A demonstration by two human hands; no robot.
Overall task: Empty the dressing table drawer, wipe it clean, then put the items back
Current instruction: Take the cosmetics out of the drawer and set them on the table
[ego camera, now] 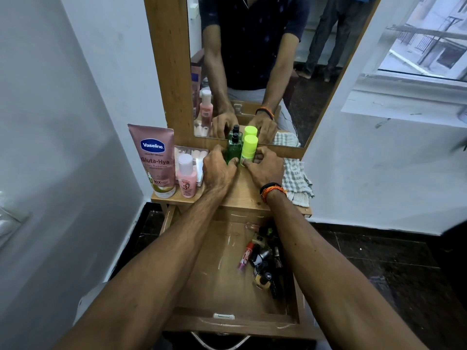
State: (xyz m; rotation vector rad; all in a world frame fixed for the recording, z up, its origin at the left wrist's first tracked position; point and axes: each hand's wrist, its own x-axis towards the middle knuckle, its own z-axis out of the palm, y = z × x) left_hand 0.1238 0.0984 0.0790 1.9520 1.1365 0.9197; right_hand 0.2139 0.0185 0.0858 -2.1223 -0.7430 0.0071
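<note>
The left hand (217, 170) is holding the green bottle (233, 150) and the right hand (266, 169) is holding the lime bottle (249, 149), both standing by the mirror's edge (252, 145) on the tabletop (242, 195).

The left hand (219, 170) grips a dark green bottle (232, 150) with a black cap; the right hand (265, 168) grips a lime-yellow one (249, 150). Left of the grip stand a pink tube (155, 160) (blue badge) and pale pink bottle (187, 176); right, a grey-and-white checked cloth (295, 180).
</note>
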